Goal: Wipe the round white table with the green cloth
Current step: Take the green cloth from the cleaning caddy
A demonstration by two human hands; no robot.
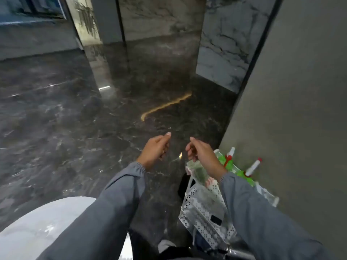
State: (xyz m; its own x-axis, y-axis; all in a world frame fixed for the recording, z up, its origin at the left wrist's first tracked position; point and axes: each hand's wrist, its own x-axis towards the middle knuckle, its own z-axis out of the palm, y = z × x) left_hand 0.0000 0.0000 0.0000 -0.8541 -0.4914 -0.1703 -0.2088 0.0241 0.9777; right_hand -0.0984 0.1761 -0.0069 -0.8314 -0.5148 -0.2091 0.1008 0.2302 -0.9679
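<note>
The white table (37,228) curves at the near left, a perforated white basket (202,205) with a green cloth (199,172) and spray bottles (230,158) stands right, and farther out the left hand (155,150) and right hand (200,151) hover loosely curled, holding nothing.

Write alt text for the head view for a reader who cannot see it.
Both hands, left hand and right hand, hang loosely curled and empty over a dark marble floor. The round white table sits lower left; a white perforated cart with green spray bottles stands right.
</note>
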